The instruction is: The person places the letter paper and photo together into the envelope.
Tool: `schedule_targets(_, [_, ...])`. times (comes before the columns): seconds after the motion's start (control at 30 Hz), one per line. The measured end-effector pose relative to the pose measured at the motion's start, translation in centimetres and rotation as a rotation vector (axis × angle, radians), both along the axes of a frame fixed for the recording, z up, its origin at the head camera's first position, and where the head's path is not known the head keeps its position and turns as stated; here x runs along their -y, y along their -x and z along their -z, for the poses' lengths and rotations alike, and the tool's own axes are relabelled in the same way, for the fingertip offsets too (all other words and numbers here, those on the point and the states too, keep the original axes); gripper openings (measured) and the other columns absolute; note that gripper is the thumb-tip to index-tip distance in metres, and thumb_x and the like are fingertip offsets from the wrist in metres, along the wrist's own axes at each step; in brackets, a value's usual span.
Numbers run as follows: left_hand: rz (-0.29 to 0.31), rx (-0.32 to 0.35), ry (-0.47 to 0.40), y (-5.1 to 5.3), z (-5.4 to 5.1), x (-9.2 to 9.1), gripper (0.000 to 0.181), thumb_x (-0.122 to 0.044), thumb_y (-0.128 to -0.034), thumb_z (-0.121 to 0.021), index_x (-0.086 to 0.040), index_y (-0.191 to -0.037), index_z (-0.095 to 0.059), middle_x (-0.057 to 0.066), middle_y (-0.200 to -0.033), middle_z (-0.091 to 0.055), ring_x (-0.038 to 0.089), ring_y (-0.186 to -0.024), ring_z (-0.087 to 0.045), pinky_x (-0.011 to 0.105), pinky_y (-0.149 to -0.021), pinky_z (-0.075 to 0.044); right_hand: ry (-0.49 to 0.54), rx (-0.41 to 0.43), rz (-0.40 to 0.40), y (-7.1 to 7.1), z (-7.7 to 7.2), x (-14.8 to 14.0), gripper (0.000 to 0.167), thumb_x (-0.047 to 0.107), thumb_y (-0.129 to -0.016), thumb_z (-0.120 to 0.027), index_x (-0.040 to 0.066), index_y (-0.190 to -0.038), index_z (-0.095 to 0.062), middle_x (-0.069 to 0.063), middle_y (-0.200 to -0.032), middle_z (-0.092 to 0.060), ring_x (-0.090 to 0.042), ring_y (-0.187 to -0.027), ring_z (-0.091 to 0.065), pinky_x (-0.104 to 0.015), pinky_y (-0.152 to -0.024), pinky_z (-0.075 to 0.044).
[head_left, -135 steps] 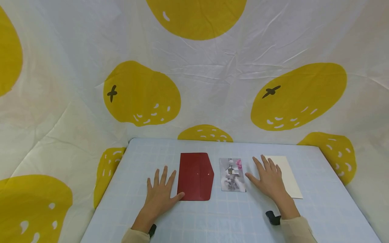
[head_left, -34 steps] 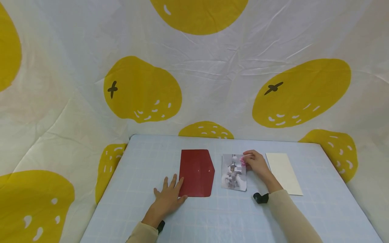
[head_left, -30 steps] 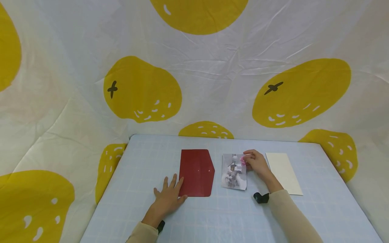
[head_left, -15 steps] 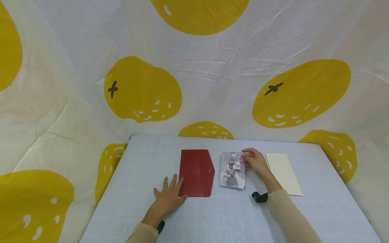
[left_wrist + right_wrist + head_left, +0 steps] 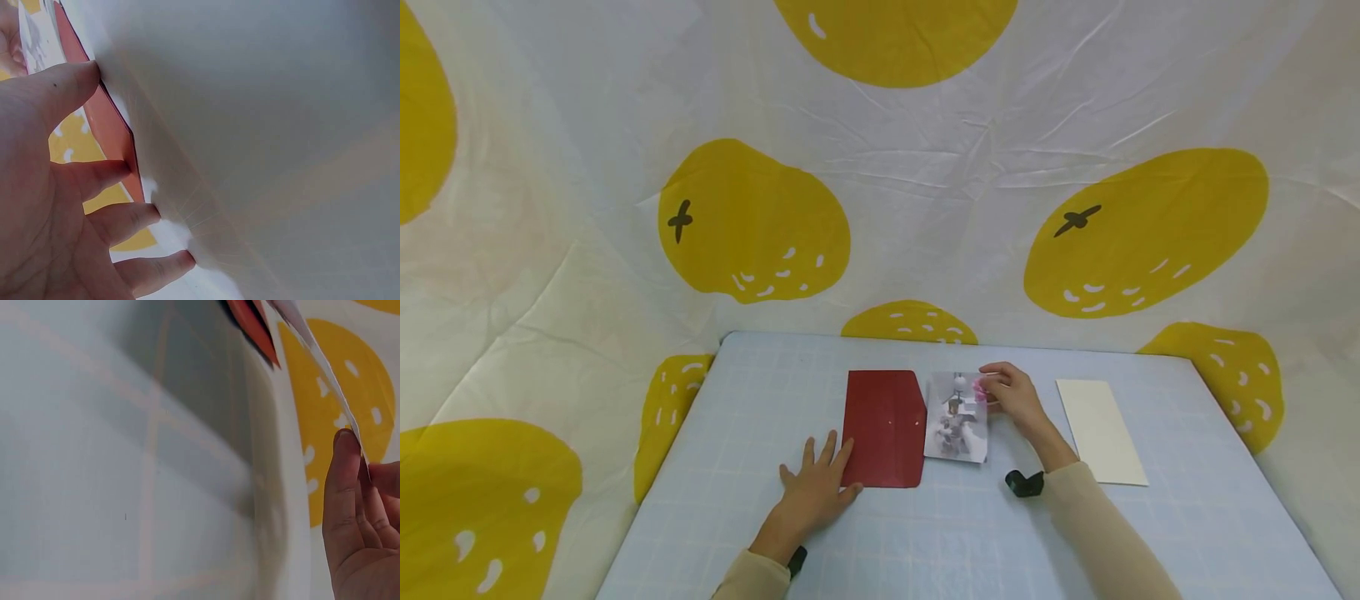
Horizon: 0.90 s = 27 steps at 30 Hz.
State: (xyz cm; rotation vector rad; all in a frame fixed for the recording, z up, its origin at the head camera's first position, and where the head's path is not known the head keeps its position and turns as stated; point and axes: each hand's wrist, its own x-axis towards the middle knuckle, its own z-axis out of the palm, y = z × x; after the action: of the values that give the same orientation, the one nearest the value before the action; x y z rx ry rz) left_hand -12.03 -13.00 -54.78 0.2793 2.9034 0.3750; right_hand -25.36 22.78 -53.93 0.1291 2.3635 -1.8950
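Note:
A red envelope (image 5: 883, 429) lies flat on the table, its pointed flap toward the right. My left hand (image 5: 816, 492) rests with spread fingers at the envelope's lower left corner; in the left wrist view the thumb and a finger touch its edge. Between thumb and fingers, my right hand (image 5: 1017, 402) pinches the right edge of a grey picture card (image 5: 955, 425) with a pink flower patch. The card is raised off the table, as the right wrist view shows, and its left edge is close beside the envelope's flap, slightly overlapping it in the head view.
A cream paper rectangle (image 5: 1102, 432) lies on the right of the table (image 5: 925, 542), which has a pale blue checked cover. Behind the table hangs a white cloth (image 5: 917, 200) printed with yellow fruit. Each wrist wears a dark camera strap.
My right hand has taken hold of the picture card, lifted it and moved it left toward the envelope. Earlier, my left hand shifted slightly right onto the envelope's corner; lately it stays still.

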Motion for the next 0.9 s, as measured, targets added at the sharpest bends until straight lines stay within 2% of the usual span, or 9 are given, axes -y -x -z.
schedule_targets(0.37, [-0.008, 0.007, -0.004, 0.1, 0.1, 0.0, 0.077, -0.051, -0.0926, -0.064, -0.016, -0.155, -0.037, 0.016, -0.160, -0.030, 0.050, -0.143, -0.022, 0.086, -0.092, -0.021, -0.018, 0.019, 0.022, 0.7, -0.2, 2.2, 0.030, 0.010, -0.099, -0.059, 0.001, -0.127, -0.058, -0.017, -0.108, -0.069, -0.021, -0.079, -0.067, -0.035, -0.067, -0.059])
schedule_targets(0.63, [-0.007, 0.011, 0.002, 0.0, 0.0, 0.0, 0.077, -0.051, -0.0929, -0.064, -0.016, -0.155, -0.037, 0.016, -0.160, -0.030, 0.050, -0.143, -0.022, 0.085, -0.092, -0.022, -0.014, 0.018, 0.027, 0.9, -0.3, 3.3, 0.029, 0.007, -0.098, -0.058, -0.002, -0.126, -0.057, -0.019, -0.106, -0.068, -0.021, -0.076, -0.067, -0.039, -0.065, -0.060])
schedule_targets(0.9, [-0.008, 0.011, 0.002, 0.0, -0.2, -0.1, 0.076, -0.051, -0.0928, -0.065, -0.016, -0.155, -0.038, 0.017, -0.160, -0.030, 0.050, -0.143, -0.022, 0.085, -0.092, -0.021, -0.007, 0.026, 0.020, 1.0, -0.1, 4.4, 0.028, 0.007, -0.098, -0.060, -0.001, -0.125, -0.058, -0.020, -0.108, -0.067, -0.022, -0.076, -0.067, -0.042, -0.067, -0.060])
